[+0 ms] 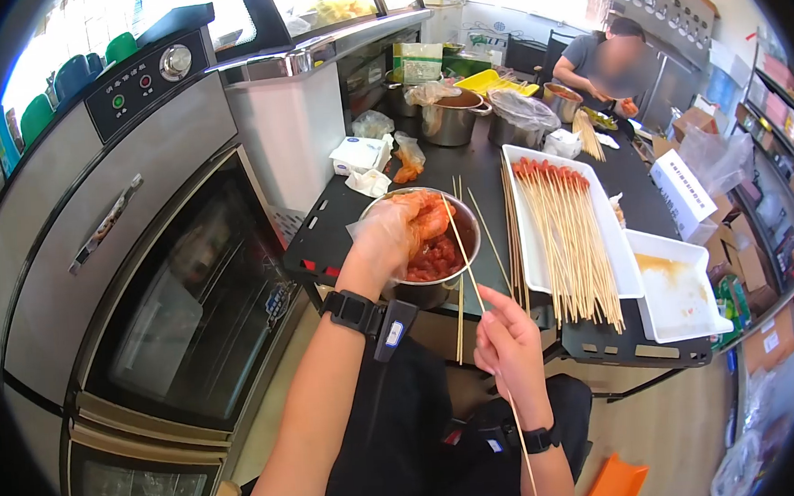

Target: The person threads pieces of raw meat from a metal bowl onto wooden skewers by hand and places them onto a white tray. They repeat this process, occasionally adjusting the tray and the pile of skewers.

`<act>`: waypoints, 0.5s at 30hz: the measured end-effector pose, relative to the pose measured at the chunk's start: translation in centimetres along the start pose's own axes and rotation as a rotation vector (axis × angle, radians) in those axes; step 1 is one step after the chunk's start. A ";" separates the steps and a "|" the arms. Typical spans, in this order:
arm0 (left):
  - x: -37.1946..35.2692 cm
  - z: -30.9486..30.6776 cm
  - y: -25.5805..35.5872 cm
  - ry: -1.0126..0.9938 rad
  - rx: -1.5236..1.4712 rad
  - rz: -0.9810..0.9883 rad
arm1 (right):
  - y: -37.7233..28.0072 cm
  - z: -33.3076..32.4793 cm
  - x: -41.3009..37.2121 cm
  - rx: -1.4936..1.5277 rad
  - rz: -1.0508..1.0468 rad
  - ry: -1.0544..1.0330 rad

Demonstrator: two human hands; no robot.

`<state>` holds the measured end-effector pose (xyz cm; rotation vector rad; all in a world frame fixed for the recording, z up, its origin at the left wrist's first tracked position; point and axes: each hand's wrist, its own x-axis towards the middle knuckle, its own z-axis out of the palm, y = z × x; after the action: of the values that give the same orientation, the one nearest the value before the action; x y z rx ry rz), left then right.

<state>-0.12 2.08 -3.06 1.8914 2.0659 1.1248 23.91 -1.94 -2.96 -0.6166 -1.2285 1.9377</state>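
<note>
My left hand [411,222] wears a thin clear plastic glove smeared with red-orange sauce. Its fingers are curled over a metal pot [477,243] of red, sauced meat chunks [436,258]; what they grip is hidden. Between the thumb and fingers of my right hand [506,339], which is bare, is a long bamboo skewer [469,275]. Its upper end meets the gloved fingers, and its lower end points down past my wrist. Several loose skewers [462,317] lie beside the pot. To the right, a white tray [630,266] carries rows of skewers with red meat at their far ends.
A second white tray [682,308], stained with orange liquid, stands at the right table edge. Tissues [360,155], large pots [452,122] and a yellow tray [496,83] sit farther back. Another person [618,66] works at the far end. An oven-like cabinet [172,289] stands left.
</note>
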 end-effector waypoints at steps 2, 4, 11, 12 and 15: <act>0.7 0.5 0.3 0.090 -0.856 -0.274 | 0.3 0.1 -0.8 -0.047 -0.016 -0.041; 0.9 0.5 0.5 0.195 -1.724 -0.506 | 0.4 0.4 -1.3 -0.051 -0.018 -0.041; 0.2 -0.6 2.1 0.111 -1.728 -0.499 | 0.7 0.9 -1.1 -0.081 -0.029 -0.053; 0.1 -0.7 2.1 0.094 -1.743 -0.486 | 0.8 1.0 -1.1 -0.104 -0.032 -0.039; 0.1 -0.7 2.0 0.050 -1.755 -0.451 | 0.7 1.2 -1.2 -0.137 -0.021 -0.001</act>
<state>1.09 1.75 -1.37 0.4610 0.6133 1.7620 23.53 -3.76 -3.10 -0.6696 -1.3718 1.8479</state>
